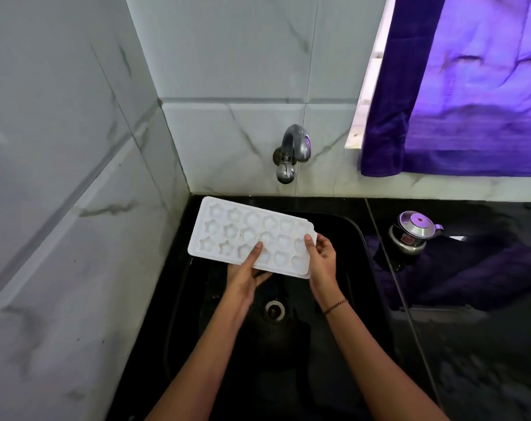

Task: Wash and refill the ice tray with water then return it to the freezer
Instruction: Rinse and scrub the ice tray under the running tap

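A white ice tray (227, 232) with star and heart shaped cells is held level over the black sink (343, 238), just below the wall tap (291, 153). My left hand (246, 275) grips its near long edge, thumb on top and fingers underneath. At the tray's right end my right hand (321, 259) holds on, thumb resting on the rim. No water runs from the tap. The cells look empty.
A marble-tiled wall closes the left side and the back. The drain (274, 309) lies under my wrists. On the black counter to the right stands a small steel pot (411, 232). A purple curtain (458, 95) hangs over the window at the upper right.
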Available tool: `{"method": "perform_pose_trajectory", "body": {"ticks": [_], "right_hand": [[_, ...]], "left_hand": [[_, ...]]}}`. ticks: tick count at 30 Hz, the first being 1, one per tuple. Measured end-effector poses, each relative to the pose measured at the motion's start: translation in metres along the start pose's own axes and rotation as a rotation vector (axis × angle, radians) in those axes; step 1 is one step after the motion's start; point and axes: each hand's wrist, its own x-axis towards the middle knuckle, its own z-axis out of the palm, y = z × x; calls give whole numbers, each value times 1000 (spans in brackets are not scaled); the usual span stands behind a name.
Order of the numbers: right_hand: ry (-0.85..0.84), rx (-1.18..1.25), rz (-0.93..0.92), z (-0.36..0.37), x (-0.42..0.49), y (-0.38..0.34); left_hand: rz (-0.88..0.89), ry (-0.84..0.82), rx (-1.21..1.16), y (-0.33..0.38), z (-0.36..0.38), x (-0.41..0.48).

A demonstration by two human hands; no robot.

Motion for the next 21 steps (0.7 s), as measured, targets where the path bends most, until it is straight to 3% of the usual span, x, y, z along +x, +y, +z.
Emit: {"method": "perform_pose_trajectory", "body": {"ticks": [6,12,15,18,21], "right_hand": [[-151,-194,95,22,48,-14],[-161,-496,-186,80,115,-59],[-217,-655,-202,104,133,-68],[-254,-649,-173,116,135,-71],[-272,-765,-286,118,135,-68]], "left_hand": [[35,145,-95,5,0,31],[25,155,-104,4,1,44],[8,157,-99,3,5,47],[-10,163,-98,2,8,51],[-20,155,-92,-1,9,53]]}}
